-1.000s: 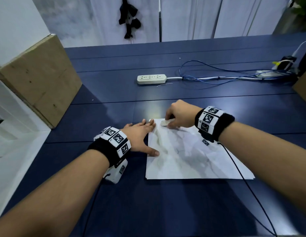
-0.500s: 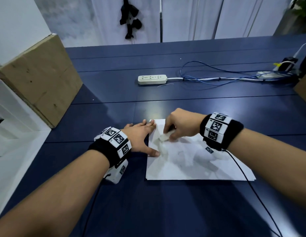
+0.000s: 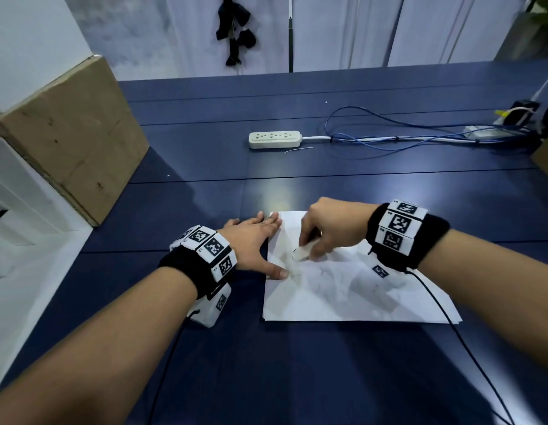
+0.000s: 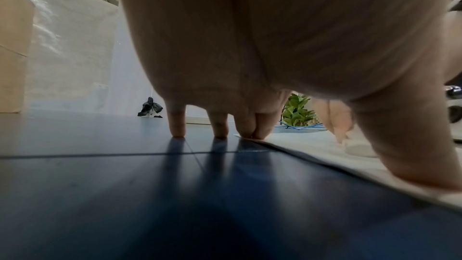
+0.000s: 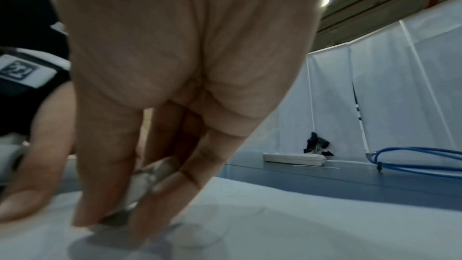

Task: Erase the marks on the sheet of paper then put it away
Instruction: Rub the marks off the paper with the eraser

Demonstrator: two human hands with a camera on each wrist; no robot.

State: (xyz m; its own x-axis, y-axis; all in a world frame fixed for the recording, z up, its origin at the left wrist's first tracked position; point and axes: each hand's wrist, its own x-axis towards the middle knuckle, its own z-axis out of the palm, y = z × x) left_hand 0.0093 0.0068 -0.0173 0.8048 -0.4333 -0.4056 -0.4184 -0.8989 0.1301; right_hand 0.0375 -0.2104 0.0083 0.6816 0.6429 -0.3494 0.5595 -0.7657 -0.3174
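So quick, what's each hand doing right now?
Left hand: open, fingers straight, pressing the sheet of paper down at its edge.
Right hand: closed, pinching the eraser.

Head view looks down; both low wrist views share the paper (image 4: 325, 146).

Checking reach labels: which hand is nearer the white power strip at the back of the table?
Right. The right hand pinches the eraser on the paper, nearly straight in front of the power strip. The left hand, flat on the paper's left edge, sits slightly farther.
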